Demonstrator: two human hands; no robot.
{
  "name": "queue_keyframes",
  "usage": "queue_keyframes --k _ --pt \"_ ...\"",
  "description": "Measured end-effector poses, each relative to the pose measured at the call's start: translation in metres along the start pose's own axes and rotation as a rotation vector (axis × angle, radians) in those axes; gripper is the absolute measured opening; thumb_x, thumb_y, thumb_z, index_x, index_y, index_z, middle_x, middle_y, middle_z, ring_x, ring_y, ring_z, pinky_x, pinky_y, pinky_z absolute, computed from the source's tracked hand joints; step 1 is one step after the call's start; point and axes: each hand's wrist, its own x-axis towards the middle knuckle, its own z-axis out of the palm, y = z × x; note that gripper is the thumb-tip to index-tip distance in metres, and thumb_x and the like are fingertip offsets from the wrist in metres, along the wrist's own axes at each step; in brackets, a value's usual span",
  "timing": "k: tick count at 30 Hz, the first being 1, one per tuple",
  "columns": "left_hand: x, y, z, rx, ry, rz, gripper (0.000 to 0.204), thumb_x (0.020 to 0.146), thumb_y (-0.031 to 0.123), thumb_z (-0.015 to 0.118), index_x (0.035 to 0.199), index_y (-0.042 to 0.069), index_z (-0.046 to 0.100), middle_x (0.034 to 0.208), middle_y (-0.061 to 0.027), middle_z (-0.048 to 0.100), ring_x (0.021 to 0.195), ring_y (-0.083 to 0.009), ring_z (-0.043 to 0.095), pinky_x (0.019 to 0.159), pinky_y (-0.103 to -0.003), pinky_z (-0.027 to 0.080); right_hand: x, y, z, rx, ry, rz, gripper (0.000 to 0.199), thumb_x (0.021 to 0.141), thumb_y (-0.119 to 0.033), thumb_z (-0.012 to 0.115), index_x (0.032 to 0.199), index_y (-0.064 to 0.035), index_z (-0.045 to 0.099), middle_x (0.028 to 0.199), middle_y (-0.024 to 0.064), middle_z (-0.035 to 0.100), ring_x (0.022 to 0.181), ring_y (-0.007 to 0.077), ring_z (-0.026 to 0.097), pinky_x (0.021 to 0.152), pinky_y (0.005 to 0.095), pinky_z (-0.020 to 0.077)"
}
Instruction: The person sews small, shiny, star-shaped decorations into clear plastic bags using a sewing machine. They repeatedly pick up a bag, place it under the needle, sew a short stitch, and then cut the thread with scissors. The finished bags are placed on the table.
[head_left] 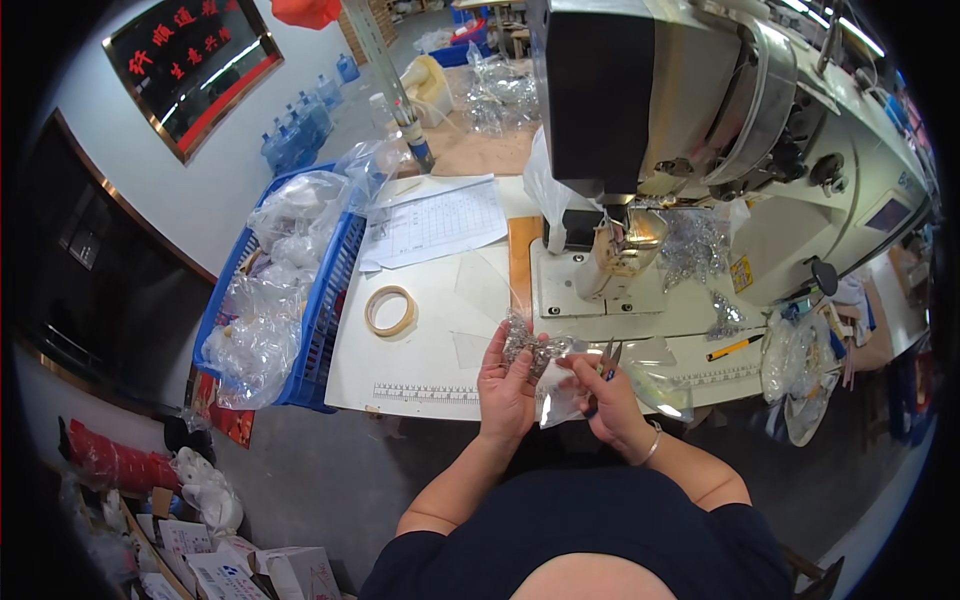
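Note:
At the near edge of the white sewing table, my left hand (508, 388) is closed around a bunch of small shiny silver pieces (530, 350), perhaps beaded trim. Just to its right, my right hand (612, 405) grips a small pair of scissors (612, 360), blades pointing up and away from me. Its thumb and fingertips come close to the bunch; whether they touch it I cannot make out. Between and below the hands hangs a transparent plastic bag (562, 402). Another see-through bag (660, 390) lies beyond the right hand at the table edge.
A sewing machine (640, 110) rises ahead, with glittering pieces (695, 245) beside its arm. On the table are a tape roll (390, 311), paper sheets (440, 222), a printed ruler strip (425, 392) and a yellow pen (735, 347). A blue basket (325, 320) of plastic bags stands left.

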Motion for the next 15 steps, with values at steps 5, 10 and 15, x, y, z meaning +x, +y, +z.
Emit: queue_keyframes --k 5,10,15 --pt "0.009 0.028 -0.009 0.033 -0.079 -0.126 0.044 0.089 -0.003 0.049 0.131 0.011 0.041 0.126 -0.0137 0.051 0.111 -0.0257 0.054 0.093 -0.038 0.048 -0.027 -0.022 -0.032 -0.479 -0.235 0.164 0.014 0.086 -0.018 0.062 0.086 -0.0037 0.060 0.077 0.0042 0.064 0.060 0.0071 0.055 0.049 0.0190 0.0384" --pt "0.006 0.037 -0.011 0.116 -0.183 -0.256 0.046 0.089 -0.004 0.050 0.132 0.009 0.041 0.125 -0.0156 0.051 0.111 -0.0277 0.055 0.093 -0.039 0.048 -0.032 -0.075 -0.024 -0.642 -0.203 -0.229 0.014 0.081 -0.016 0.067 0.081 -0.0029 0.062 0.070 0.0022 0.061 0.061 0.0061 0.052 0.057 0.0203 0.0410" --pt "-0.007 0.038 0.010 0.254 -0.236 -0.283 0.047 0.087 -0.005 0.051 0.132 -0.001 0.038 0.121 -0.0172 0.053 0.107 -0.0251 0.057 0.091 -0.037 0.048 0.006 -0.084 0.024 -0.987 -0.258 -0.433 0.011 0.077 -0.007 0.069 0.079 -0.0018 0.060 0.069 -0.0007 0.057 0.064 0.0049 0.050 0.059 0.0209 0.0407"
